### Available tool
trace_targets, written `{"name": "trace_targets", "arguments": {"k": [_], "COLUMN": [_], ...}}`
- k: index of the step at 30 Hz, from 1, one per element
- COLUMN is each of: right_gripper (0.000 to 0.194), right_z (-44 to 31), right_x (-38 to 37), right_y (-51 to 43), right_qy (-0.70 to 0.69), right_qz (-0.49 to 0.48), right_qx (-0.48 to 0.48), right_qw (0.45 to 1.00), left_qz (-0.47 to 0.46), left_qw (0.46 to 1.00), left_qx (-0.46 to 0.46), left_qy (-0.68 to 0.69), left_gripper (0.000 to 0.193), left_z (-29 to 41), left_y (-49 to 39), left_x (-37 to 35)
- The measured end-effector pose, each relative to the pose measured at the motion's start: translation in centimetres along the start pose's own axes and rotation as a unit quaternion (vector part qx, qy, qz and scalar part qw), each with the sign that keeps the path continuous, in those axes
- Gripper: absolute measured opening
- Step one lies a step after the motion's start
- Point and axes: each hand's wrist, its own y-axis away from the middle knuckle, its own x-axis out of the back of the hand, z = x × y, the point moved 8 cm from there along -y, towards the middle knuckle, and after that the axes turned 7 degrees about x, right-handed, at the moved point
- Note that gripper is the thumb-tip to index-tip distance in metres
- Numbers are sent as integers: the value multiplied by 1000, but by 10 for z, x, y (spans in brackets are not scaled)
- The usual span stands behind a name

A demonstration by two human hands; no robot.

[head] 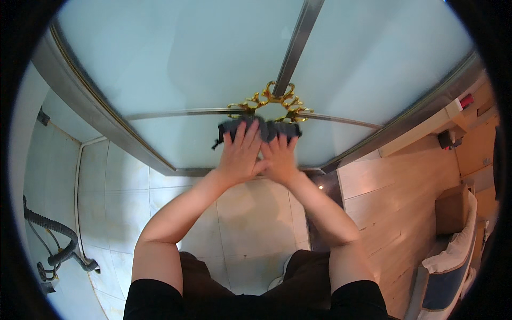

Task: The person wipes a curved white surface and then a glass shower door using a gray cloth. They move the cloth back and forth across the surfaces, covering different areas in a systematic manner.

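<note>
Both my hands press a dark grey cloth point(266, 129) flat against a frosted glass door point(188, 142). My left hand point(240, 154) lies on the cloth's left part with its fingers spread, and my right hand point(280, 156) lies on its right part; the hands touch or nearly touch at the thumbs. Just above the cloth is a gold-coloured scrolled ornament point(296, 105), where the metal bars point(300, 48) of the door meet. A black end of the cloth hangs out to the left of my left hand. My palms face the door, so how firmly the cloth is held is hidden.
A metal door frame point(112, 116) surrounds the glass. Pale floor tiles point(256, 216) lie below me. At the left, a grey corrugated hose point(56, 224) runs by the wall. To the right are a wood-look floor point(392, 208), a cardboard box point(452, 208) and a wooden shelf point(420, 128).
</note>
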Motion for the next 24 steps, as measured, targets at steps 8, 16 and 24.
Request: {"name": "trace_targets", "arguments": {"k": [8,16,24], "right_gripper": [48,49,55], "right_z": [4,-14,0], "right_x": [18,-7,18], "right_y": [-37,-11,-47], "right_qy": [13,-30,-4], "right_qz": [93,37,96], "right_qx": [-38,9,-24], "right_qw": [995,999,995], "left_qz": [108,29,129], "left_qw": [994,1000,989], "left_qx": [13,-5,-15], "left_qy": [11,-1,66], "left_gripper": [85,86,91], "left_z": [2,-7,0], "left_y": [-22,5,-24], "left_x": [37,7,53]}}
